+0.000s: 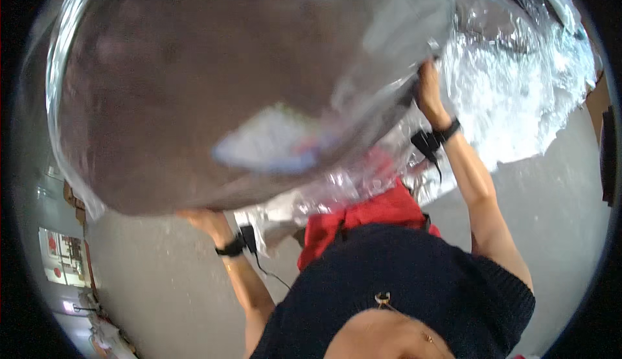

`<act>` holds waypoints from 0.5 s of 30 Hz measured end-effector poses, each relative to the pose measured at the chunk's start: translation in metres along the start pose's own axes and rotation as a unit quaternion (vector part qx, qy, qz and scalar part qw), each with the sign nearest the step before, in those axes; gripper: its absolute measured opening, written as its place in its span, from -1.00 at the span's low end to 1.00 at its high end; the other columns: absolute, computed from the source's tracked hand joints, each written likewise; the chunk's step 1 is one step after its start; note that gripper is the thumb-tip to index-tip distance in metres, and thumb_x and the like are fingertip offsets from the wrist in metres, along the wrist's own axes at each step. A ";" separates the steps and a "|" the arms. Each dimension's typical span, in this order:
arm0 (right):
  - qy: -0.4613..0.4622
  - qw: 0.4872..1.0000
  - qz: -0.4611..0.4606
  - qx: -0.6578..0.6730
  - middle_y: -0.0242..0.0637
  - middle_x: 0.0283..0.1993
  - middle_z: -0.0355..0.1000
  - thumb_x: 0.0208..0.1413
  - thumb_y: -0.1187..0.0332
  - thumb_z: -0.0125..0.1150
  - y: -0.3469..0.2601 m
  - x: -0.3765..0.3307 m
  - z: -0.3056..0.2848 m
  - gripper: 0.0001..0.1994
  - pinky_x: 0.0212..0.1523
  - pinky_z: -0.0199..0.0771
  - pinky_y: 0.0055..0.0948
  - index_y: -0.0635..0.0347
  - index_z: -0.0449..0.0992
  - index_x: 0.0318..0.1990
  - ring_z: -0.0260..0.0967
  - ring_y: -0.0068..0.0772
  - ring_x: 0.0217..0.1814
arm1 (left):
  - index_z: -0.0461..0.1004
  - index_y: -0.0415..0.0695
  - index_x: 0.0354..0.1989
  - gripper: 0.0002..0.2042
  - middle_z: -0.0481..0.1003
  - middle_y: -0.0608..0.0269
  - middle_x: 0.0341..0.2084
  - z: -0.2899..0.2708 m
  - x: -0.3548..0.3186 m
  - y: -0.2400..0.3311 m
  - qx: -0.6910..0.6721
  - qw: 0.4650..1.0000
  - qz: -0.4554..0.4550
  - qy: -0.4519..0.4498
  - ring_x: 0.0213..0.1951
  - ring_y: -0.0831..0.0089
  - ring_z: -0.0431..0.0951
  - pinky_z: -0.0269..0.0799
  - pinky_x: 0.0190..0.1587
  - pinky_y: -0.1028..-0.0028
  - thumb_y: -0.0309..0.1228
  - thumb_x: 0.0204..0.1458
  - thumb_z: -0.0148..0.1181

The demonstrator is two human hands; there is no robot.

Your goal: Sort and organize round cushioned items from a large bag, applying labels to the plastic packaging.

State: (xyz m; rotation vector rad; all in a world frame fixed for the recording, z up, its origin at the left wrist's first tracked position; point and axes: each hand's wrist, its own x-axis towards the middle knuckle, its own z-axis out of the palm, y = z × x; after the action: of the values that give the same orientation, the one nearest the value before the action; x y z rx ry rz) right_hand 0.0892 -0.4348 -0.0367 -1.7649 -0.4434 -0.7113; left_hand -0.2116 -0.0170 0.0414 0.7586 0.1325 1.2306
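Observation:
A big brown, padded-looking bundle (162, 93) in clear plastic wrap is held up close in front of me, tilted and somewhat blurred. What is inside I cannot make out exactly. A white and blue printed label (269, 142) shows on its lower face. My left hand (206, 223) grips the bundle's lower left edge, its fingers mostly hidden behind it. At the right edge my right hand (429, 90) is closed on the bundle, fingertips out of sight. Each wrist wears a black strap with a small box and cable.
Crumpled clear plastic sheeting (512, 93) spreads at the right over a surface and hangs down before me. A red cloth (363, 213) lies at my waist. Grey floor (162, 268) shows below. Cartons (74, 197) and a wall board (63, 255) stand far left.

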 end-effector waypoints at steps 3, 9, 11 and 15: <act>0.066 0.961 0.190 0.191 -0.12 0.00 0.33 0.20 0.09 -0.21 -0.091 0.027 0.023 -0.52 0.03 0.15 -0.49 0.39 0.30 0.01 0.20 -0.37 0.08 | -0.07 -0.25 0.21 -0.24 0.08 0.03 0.16 0.027 0.021 -0.008 0.196 0.980 0.035 -0.026 0.14 0.12 0.14 0.09 0.17 0.20 0.17 0.03 -0.26; -0.228 0.897 0.318 0.206 -0.18 -0.15 0.41 0.13 0.01 -0.11 -0.092 0.065 0.030 -0.47 -0.01 0.20 -0.51 0.41 0.35 -0.05 0.30 -0.45 -0.06 | 0.16 -0.32 0.08 -0.42 0.29 0.02 0.01 0.001 0.037 0.011 0.270 0.942 -0.196 -0.029 0.00 0.23 0.34 0.27 0.03 0.30 -0.01 0.12 -0.20; -0.256 0.887 0.325 0.205 -0.22 -0.11 0.39 0.14 0.04 -0.12 -0.095 0.079 0.045 -0.49 -0.01 0.21 -0.52 0.37 0.32 -0.01 0.29 -0.48 -0.06 | 0.23 -0.31 0.03 -0.54 0.35 0.01 -0.06 -0.024 0.057 0.013 0.256 0.897 -0.355 -0.061 -0.07 0.27 0.40 0.33 -0.03 0.32 -0.15 0.11 -0.11; -0.402 0.862 0.180 0.252 -0.31 0.04 0.28 0.15 0.14 -0.11 -0.055 0.101 0.093 -0.54 0.03 0.22 -0.53 0.30 0.21 0.10 0.26 -0.54 -0.01 | 0.37 -0.27 -0.15 -0.71 0.45 0.10 -0.22 -0.095 0.084 0.020 0.203 0.856 -0.476 -0.012 -0.21 0.28 0.47 0.41 -0.16 0.38 -0.32 0.06 -0.07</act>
State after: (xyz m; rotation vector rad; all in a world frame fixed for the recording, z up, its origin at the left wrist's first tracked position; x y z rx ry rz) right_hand 0.1527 -0.3355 0.0520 -1.4977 -0.7449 0.4291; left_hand -0.2428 0.1023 0.0072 0.9019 0.6805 0.2301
